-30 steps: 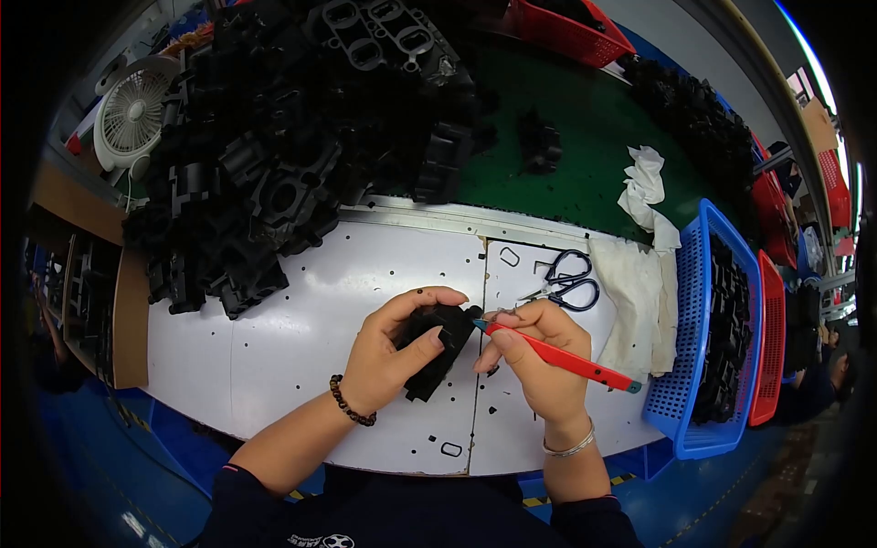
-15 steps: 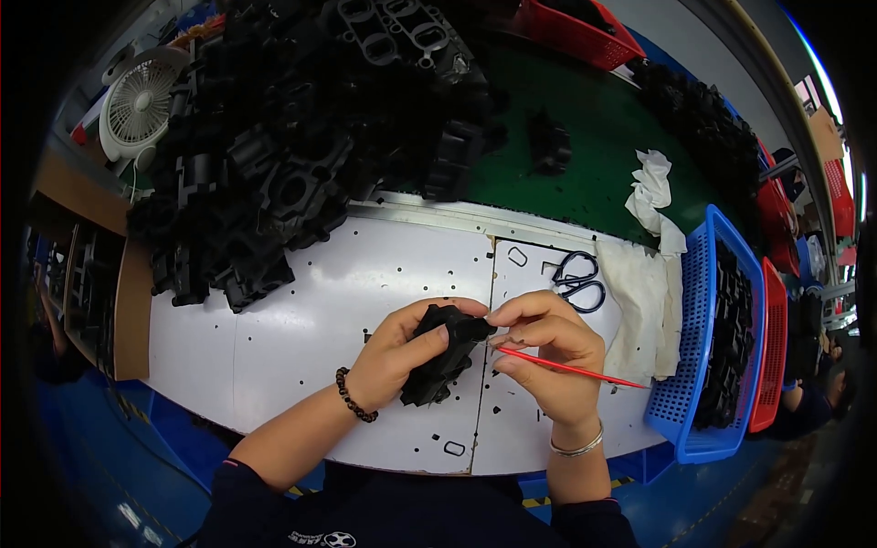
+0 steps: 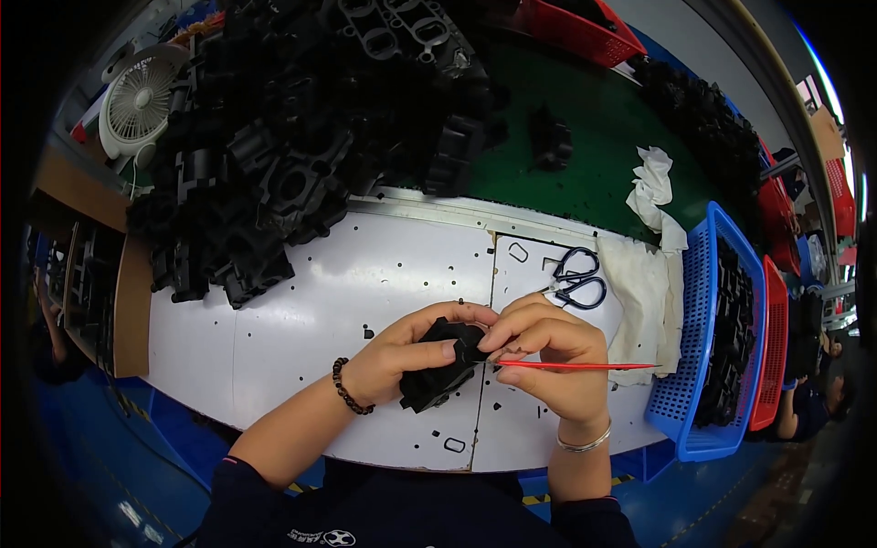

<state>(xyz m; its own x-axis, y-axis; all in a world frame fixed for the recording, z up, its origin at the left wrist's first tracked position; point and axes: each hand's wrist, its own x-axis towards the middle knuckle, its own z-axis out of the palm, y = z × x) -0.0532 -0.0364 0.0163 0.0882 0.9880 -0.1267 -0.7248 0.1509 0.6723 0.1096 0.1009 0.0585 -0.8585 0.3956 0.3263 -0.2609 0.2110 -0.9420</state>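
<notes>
Swung to near level, its butt now toward three o'clock, the slim red-handled tool [image 3: 585, 366] sloped toward four o'clock half a second earlier; the right hand [image 3: 568, 382] has drawn closer to the black moulded part [image 3: 437, 374]. Work apparently continues at the part's right end, with only the angle of approach altered. Clock directions are taken from the part, twelve being the top of the view. It is held above the white worktop [image 3: 283, 365], pinched between the left hand's [image 3: 391, 358] thumb, laid over its near face, and fingers behind. The right thumb and fingers pinch the tool, their tips close against the part's end. Scissors [image 3: 565, 290] lie at two o'clock, a blue basket [image 3: 676, 406] at three, an oblong black ring [image 3: 446, 444] at six, and a heap of black parts [image 3: 301, 173] toward eleven. Hidden: the tool's working tip, among the right fingertips, and most left fingers, behind the part. Contact between tip and part cannot be confirmed; dark surfaces obscure the part's detail. The heap is cut off above.
</notes>
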